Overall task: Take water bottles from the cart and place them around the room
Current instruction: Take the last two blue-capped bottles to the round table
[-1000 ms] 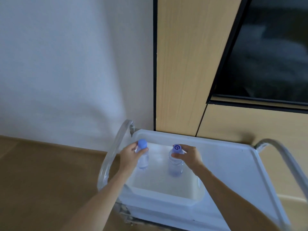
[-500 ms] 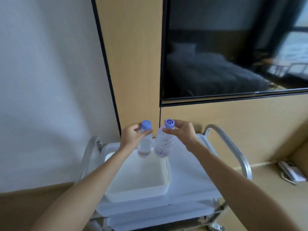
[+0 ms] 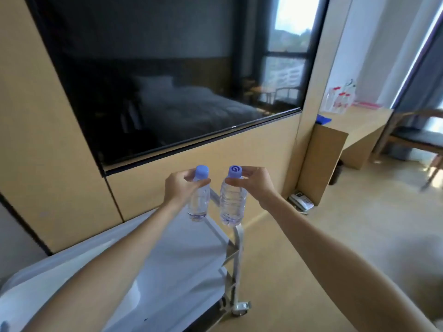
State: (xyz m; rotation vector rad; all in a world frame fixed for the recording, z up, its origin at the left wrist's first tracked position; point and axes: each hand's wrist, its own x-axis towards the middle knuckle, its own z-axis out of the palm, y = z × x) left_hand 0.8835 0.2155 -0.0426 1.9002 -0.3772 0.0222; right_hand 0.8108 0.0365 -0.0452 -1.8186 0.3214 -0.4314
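Two clear water bottles with blue caps hang side by side in the air above the right end of the white cart. My left hand grips the left bottle by its neck just under the cap. My right hand pinches the right bottle at its neck, its cap tilted toward me. Both bottles are upright and clear of the cart's top tray.
A large dark TV screen is set in the wood-panelled wall ahead. A wooden desk at the right carries several red-capped bottles. A white telephone lies on the floor by the desk's side panel. A chair stands far right.
Both hands lifted the bottles out of the cart's tub and carried them up and to the right. My view swung right, bringing the desk and chair into sight.
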